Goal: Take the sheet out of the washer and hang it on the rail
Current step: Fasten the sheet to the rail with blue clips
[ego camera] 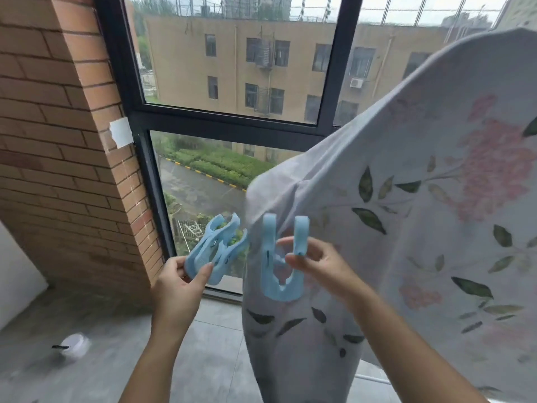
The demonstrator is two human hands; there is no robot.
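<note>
The pale sheet [421,213], printed with pink flowers and green leaves, hangs draped at the right and falls toward the floor; the rail under it is hidden. My left hand [177,283] grips a pair of light blue clothes clips [216,251] in front of the window. To its right, my right hand [316,263] pinches one large light blue clip [280,257], which is held upright against the sheet's left edge. The washer is out of view.
A brick wall [58,141] stands on the left. A dark-framed window [232,123] fills the middle. On the grey tiled floor at lower left lies a small white container [74,344]. A thin white bar [374,379] shows low beside the sheet.
</note>
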